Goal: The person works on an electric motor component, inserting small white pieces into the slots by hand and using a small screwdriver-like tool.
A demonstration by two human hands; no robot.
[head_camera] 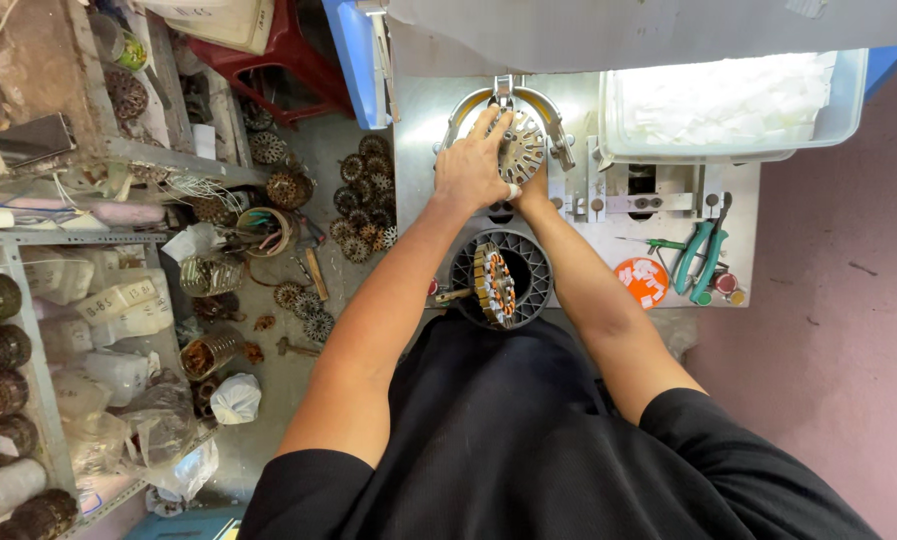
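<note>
A round metal stator core (pixel 524 148) with slotted teeth sits in a curved metal fixture (pixel 506 96) on the small grey workbench (pixel 423 130). My left hand (pixel 473 165) lies flat on its left side, fingers spread over the teeth. My right hand (pixel 534 190) is mostly hidden beneath the left one, at the core's lower edge; its grip is not visible. Below, a wound stator with copper coils (pixel 494 285) stands on edge inside a black slotted basket (pixel 533 260).
A clear tub of white paper slips (pixel 728 100) stands at the bench's right. Teal-handled pliers (pixel 700 258) and an orange lid with slips (pixel 641 280) lie near the front. Stator cores (pixel 363 195) litter the floor left; cluttered shelves (pixel 68 300) stand beyond.
</note>
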